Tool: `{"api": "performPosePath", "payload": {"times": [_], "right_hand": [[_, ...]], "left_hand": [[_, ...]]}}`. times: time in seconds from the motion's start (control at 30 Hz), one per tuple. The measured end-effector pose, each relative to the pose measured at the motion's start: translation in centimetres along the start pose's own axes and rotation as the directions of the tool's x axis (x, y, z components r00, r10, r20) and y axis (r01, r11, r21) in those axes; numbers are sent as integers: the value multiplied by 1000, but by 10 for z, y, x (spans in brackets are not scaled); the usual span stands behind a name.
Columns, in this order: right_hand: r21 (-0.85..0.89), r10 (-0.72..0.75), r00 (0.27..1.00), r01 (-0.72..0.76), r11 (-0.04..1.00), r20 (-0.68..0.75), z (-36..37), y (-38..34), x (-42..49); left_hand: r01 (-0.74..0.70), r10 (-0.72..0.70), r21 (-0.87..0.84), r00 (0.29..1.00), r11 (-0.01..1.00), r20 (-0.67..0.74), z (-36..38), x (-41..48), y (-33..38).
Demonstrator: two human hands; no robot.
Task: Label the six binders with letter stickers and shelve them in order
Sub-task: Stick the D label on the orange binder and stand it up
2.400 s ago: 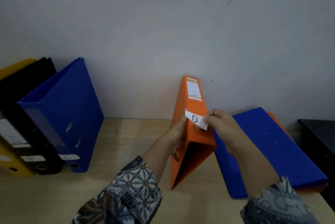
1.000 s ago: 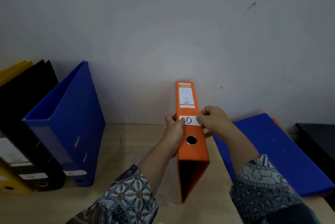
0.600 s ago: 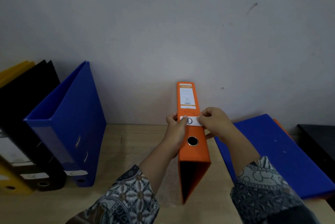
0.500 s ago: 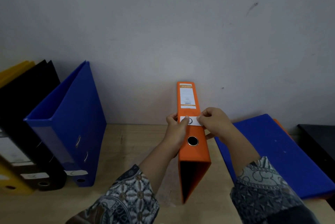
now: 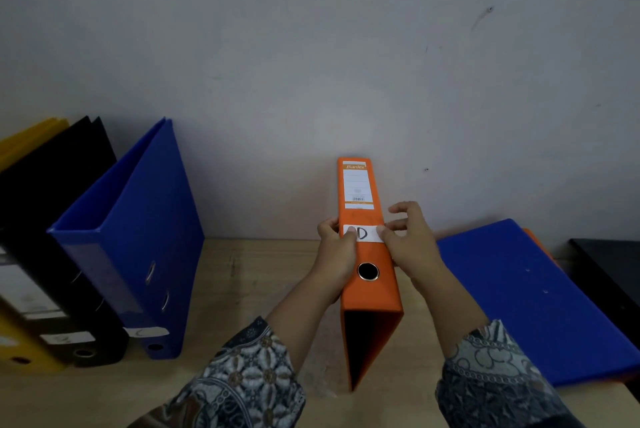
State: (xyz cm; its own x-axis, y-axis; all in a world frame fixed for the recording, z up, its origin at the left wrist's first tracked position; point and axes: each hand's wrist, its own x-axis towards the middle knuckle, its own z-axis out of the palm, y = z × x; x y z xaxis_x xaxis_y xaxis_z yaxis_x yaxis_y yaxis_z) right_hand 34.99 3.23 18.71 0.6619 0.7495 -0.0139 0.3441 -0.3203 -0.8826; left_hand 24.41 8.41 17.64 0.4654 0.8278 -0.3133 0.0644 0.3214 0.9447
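Note:
An orange binder (image 5: 372, 292) stands on the wooden desk (image 5: 249, 289), spine facing me and leaning back toward the wall. A white sticker marked D (image 5: 364, 233) lies across the spine above the finger hole. My left hand (image 5: 336, 263) grips the binder's left side, thumb pressing the sticker's left end. My right hand (image 5: 412, 244) touches the sticker's right end with its thumb, the other fingers spread and lifted. At the left stand a blue binder (image 5: 138, 237), a black binder (image 5: 52, 202) and a yellow binder (image 5: 24, 348), each with a small white label low on the spine.
A second blue binder (image 5: 519, 292) lies flat at the right, with the edge of another orange binder (image 5: 535, 237) showing under it. A black surface (image 5: 609, 268) sits at the far right. A grey wall (image 5: 311, 63) closes the back of the desk.
The binder has been turned spine toward me and the D sticker laid flat on it. My right hand's fingers have let go of the sticker and spread; only the thumb stays on it.

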Motion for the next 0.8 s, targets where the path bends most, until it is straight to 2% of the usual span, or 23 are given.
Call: {"api": "performPosePath", "payload": {"times": [0.1, 0.23, 0.4, 0.6, 0.8], "right_hand": [[188, 137, 990, -139, 972, 22, 9, -1, -5], [73, 155, 987, -158, 985, 40, 18, -2, -3], [242, 154, 986, -163, 957, 56, 21, -1, -5], [393, 220, 968, -251, 884, 124, 26, -5, -10], [402, 217, 959, -273, 874, 179, 34, -11, -19]], "left_hand": [[15, -15, -19, 1000, 1000, 11, -2, 3, 0], [9, -11, 80, 1000, 997, 17, -4, 9, 2], [-64, 68, 135, 997, 989, -25, -7, 12, -3], [-78, 79, 97, 997, 992, -9, -12, 7, -5], [-112, 113, 58, 993, 992, -20, -23, -7, -5]]}}
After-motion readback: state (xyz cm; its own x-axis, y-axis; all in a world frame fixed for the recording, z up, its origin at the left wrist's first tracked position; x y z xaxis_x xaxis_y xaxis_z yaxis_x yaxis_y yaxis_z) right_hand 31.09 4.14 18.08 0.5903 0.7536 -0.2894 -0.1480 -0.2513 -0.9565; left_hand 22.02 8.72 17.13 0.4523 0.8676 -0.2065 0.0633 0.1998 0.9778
